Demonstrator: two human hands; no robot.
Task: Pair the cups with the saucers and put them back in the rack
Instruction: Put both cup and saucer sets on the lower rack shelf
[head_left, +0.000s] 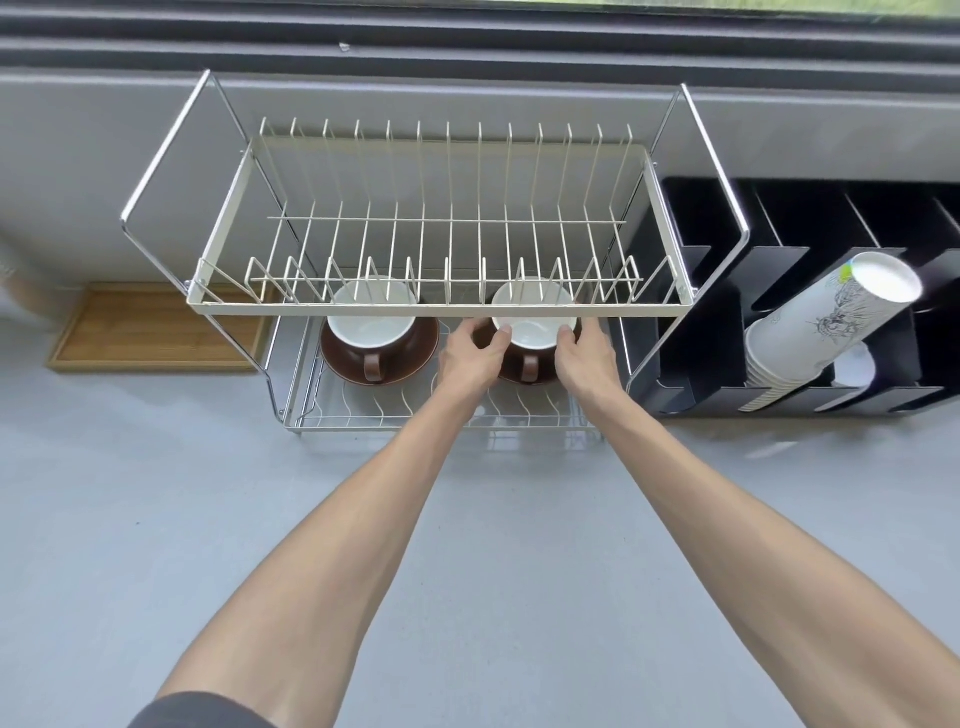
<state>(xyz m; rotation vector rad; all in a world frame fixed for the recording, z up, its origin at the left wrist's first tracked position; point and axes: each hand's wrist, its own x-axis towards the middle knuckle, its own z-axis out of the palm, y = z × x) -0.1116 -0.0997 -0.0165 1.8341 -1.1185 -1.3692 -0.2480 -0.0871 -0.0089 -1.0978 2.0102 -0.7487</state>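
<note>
Here both hands reach under the upper shelf of the dish rack (441, 309), one on either side of the right-hand cup (532, 325). The left hand (475, 358) has its thumb laid against the cup's white rim on the left side, while its other fingers curl out of sight around the edge of the brown saucer (519, 376) beneath. The right hand (587, 358) mirrors it, thumb touching the rim on the right and fingers wrapped around the far side. So the fingers of each hand are closed on the cup and saucer together, gripping the pair between them. This cup sits on its saucer on the lower wire shelf, its brown handle facing the person.

Just to the left, apart from the hands, a second cup (371, 325) stands on its own saucer (343, 364) on the same lower shelf, handle likewise toward the person.

The rack stands on a pale grey counter (156, 493) against a grey wall below a window frame. A wooden tray (156, 327) lies to the rack's left. On the right a black divided holder (831, 223) carries a tilted stack of paper cups (826, 322).
</note>
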